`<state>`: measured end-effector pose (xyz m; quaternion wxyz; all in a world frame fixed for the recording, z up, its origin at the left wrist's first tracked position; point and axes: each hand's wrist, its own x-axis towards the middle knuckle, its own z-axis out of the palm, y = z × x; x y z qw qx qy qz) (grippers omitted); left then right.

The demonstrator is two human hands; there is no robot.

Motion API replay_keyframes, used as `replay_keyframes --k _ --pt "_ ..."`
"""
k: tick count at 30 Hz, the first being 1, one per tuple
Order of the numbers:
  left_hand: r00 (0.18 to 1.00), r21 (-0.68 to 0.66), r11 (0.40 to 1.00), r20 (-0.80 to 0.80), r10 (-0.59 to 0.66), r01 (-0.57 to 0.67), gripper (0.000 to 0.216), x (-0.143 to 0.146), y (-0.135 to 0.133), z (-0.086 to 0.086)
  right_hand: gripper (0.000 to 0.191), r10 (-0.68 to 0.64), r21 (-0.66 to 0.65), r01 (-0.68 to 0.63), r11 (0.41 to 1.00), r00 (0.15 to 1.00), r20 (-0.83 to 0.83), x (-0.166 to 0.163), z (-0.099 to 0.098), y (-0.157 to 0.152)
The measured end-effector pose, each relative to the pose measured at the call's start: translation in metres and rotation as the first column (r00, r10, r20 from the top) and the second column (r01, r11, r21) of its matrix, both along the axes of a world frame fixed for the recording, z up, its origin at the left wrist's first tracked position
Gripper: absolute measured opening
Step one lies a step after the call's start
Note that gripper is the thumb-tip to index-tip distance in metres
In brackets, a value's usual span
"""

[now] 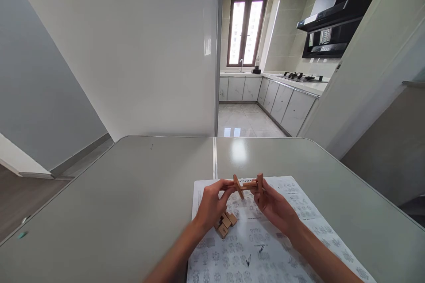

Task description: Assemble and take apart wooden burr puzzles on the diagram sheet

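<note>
Head view — left hand (pixel 212 201), right hand (pixel 277 210) angled inward, fingers (pixel 224 183) pinching wooden pieces (pixel 249 185)

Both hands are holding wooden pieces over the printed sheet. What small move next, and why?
Probably ease the left hand gently toward the right hand: a horizontal brown wooden bar spans the space between the left's slanted brown wooden stick and the right's upright brown wooden stick. Whether they interlock is too small to tell.
</note>
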<state>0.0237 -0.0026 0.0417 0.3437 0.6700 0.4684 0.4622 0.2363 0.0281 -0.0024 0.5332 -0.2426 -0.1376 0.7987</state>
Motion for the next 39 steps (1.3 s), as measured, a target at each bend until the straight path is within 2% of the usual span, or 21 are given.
replay_keyframes --k 5,9,13,17,21,25,28,32,39 --pt "0.986 -0.084 0.996 0.168 0.008 0.006 0.023 -0.002 0.003 -0.005 0.035 -0.008 -0.023 0.008 1.000 1.000 -0.003 0.001 0.002 0.001" --pt "0.962 -0.144 0.987 0.273 -0.026 0.068 0.027 -0.004 0.007 -0.010 0.027 0.086 0.069 -0.085 0.994 0.996 -0.015 0.002 0.005 0.000" --pt "0.940 -0.189 0.975 0.338 -0.049 0.119 0.030 -0.005 0.008 -0.010 0.023 0.096 0.120 -0.104 0.987 0.993 0.072 0.002 0.011 -0.001" --pt "0.931 -0.265 0.944 0.352 -0.095 0.197 0.034 -0.004 0.005 -0.003 0.025 0.103 0.190 -0.131 0.973 0.983 0.153 0.001 0.015 -0.003" --pt "0.922 -0.279 0.923 0.353 -0.157 0.264 0.035 -0.003 0.001 0.003 0.033 0.110 0.216 -0.158 0.964 0.969 0.219 0.003 0.018 -0.006" --pt "0.912 -0.296 0.906 0.365 -0.186 0.303 0.038 -0.003 0.001 0.004 0.043 0.089 0.234 -0.164 0.958 0.949 0.302 0.002 0.021 -0.009" --pt "0.904 -0.306 0.892 0.373 -0.208 0.332 0.041 -0.003 0.002 0.002 0.040 0.093 0.263 -0.193 0.945 0.932 0.349 0.000 0.022 -0.011" --pt "0.901 -0.310 0.886 0.373 -0.221 0.345 0.041 -0.005 0.001 0.003 0.029 0.129 0.321 -0.261 0.911 0.917 0.377 -0.001 0.022 -0.013" --pt "0.912 -0.342 0.885 0.368 -0.183 0.316 0.043 -0.006 0.002 0.003 0.036 0.171 0.334 -0.339 0.880 0.881 0.441 -0.003 0.023 -0.017"
